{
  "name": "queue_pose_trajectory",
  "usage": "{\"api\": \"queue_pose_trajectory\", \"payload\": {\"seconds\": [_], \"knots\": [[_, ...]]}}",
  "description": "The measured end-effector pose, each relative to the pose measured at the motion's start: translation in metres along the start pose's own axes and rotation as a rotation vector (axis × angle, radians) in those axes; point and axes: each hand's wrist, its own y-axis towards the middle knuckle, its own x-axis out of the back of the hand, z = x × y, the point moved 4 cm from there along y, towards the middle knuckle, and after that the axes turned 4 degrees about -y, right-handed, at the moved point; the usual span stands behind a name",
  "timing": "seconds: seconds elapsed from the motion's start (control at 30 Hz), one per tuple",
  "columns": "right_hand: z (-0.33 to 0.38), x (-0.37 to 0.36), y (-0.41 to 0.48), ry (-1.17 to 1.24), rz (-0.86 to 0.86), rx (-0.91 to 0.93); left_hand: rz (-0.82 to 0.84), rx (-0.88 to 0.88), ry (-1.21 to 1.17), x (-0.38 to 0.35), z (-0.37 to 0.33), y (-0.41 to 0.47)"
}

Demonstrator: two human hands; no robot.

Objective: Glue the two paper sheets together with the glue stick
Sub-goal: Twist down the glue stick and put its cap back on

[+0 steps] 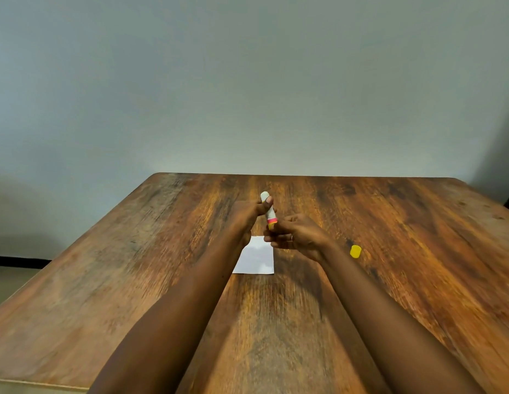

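Observation:
An uncapped glue stick (269, 213) with a white body and a pink and yellow base is held up above the table, white tip pointing away. My left hand (249, 216) grips its upper body, thumb across it. My right hand (296, 237) pinches the yellow base with its fingertips. Below the hands white paper (257, 258) lies flat on the wooden table (134, 265); I cannot tell whether it is one sheet or two, and my left wrist hides its left edge. The yellow cap (355, 251) lies on the table to the right of my right hand.
A plain grey wall rises behind the table's far edge. The table's left edge runs diagonally, with floor beyond it. A dark object shows at the far right edge of the view.

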Motion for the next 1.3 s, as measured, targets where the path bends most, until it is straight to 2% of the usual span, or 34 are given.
{"api": "queue_pose_trajectory", "payload": {"seconds": [0.23,0.3,0.43,0.57,0.77,0.9,1.0,1.1,1.17,1.23,1.3], "knots": [[0.001,-0.005,0.003,-0.32,-0.361,0.066,-0.013,-0.027,0.001,-0.007,0.002,-0.003],[-0.001,-0.007,0.004,-0.25,-0.304,0.081,-0.016,-0.025,0.002,-0.007,0.002,-0.003],[-0.007,-0.006,0.003,0.026,-0.027,0.016,-0.01,0.017,-0.044,-0.003,0.004,-0.001],[-0.009,-0.002,0.002,0.019,-0.005,-0.026,-0.007,0.03,-0.012,-0.004,0.005,-0.003],[-0.002,0.001,0.004,-0.41,-0.363,0.049,-0.04,0.003,-0.034,-0.008,0.006,-0.007],[-0.002,-0.008,0.0,-0.499,-0.527,0.111,-0.022,0.003,-0.055,-0.014,0.004,-0.01],[-0.004,-0.008,0.003,-0.452,-0.414,0.095,-0.024,0.013,-0.055,-0.009,0.003,-0.008],[-0.007,-0.007,0.005,-0.175,-0.094,0.028,-0.028,0.01,-0.037,-0.003,0.002,-0.003],[-0.008,-0.004,0.004,0.03,0.023,-0.031,-0.016,0.007,-0.031,-0.001,0.002,-0.002],[-0.007,-0.001,0.003,0.072,0.045,-0.043,-0.013,0.006,-0.025,-0.001,0.002,-0.002],[-0.003,0.002,0.003,-0.038,-0.026,-0.012,-0.017,0.007,-0.023,-0.001,0.003,-0.003]]}}
